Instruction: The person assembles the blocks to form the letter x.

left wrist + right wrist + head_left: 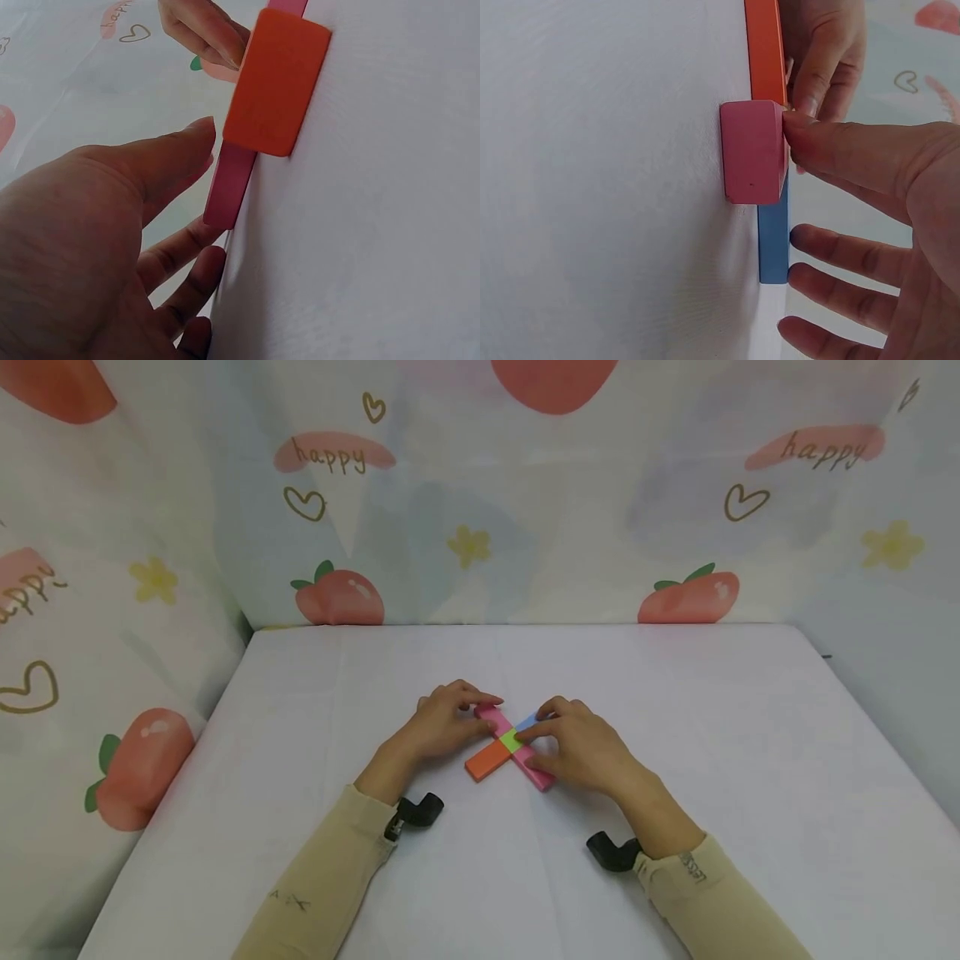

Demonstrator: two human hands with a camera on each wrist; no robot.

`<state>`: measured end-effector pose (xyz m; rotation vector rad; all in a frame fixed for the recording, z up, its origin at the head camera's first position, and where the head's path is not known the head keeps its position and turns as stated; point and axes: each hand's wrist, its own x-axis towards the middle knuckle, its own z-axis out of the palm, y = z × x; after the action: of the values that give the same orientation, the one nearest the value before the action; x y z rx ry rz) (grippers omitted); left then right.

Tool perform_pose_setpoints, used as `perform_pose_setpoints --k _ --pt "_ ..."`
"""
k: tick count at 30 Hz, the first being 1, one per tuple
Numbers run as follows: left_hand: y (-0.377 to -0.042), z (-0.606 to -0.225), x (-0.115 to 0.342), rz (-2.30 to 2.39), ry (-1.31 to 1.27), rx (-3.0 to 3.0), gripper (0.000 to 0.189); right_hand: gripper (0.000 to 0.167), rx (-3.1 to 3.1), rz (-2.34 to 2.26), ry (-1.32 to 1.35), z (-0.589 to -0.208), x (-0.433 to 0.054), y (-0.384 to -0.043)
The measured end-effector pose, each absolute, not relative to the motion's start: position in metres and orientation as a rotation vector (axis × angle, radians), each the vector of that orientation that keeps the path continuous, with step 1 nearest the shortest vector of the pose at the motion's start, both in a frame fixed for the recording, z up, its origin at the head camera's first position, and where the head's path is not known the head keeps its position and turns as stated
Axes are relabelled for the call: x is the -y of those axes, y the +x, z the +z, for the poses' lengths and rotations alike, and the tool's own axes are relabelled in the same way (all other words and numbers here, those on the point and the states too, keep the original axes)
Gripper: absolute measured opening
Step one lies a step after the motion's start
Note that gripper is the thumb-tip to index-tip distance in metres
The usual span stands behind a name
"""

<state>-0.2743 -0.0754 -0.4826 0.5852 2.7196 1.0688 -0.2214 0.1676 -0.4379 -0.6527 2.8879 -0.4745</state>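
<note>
Flat blocks form a cross on the white table: a small green block (511,741) in the middle, an orange block (487,761) near left, a blue block (527,722) far right. A far-left pink block (494,718) and a near-right pink block (534,768) make the other two arms. My left hand (444,720) is at the far-left pink block, its index finger by the outer end and its thumb close along the side. My right hand (588,743) reaches over the cross, index fingertip at the green block, thumb touching the near-right pink block, other fingers beside the blue one.
A white cloth (300,693) covers the tabletop. Patterned curtains (555,510) with peaches and hearts rise behind and at the left. Black curved wrist mounts (422,810) stick out from the beige sleeves (322,877).
</note>
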Motion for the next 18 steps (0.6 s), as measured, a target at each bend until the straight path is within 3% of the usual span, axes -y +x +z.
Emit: perform_pose_setpoints --k 18 --pt "-0.268 -0.468 0.074 0.935 0.552 -2.721 0.052 0.044 -2.906 -0.578 -0.621 -0.431 -0.174 -0.223"
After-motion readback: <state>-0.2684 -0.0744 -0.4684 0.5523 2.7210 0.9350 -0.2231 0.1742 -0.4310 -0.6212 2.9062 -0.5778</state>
